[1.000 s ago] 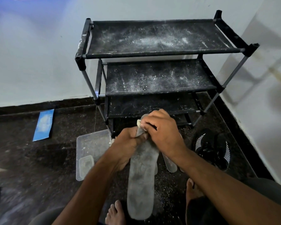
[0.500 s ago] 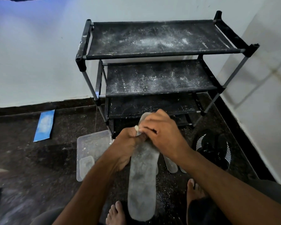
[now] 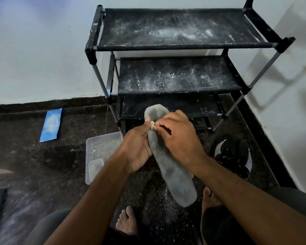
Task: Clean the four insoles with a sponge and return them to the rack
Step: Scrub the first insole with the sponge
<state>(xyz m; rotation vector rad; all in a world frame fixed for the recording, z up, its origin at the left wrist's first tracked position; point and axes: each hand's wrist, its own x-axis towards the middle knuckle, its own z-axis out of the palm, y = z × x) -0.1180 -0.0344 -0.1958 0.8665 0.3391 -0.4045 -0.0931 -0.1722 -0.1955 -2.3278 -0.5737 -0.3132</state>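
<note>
Now insole (image 3: pixel 173 167) gripped in left hand (image 3: pixel 138 149), right hand (image 3: pixel 178 137) on top.

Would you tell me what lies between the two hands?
In the head view, the grey insole lies between left hand and right hand.

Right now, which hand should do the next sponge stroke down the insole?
Right. The right hand already pinches the small sponge against the insole near its upper end, with dusty length below it. The left hand grips the insole's edge and is better kept steadying it.
</note>
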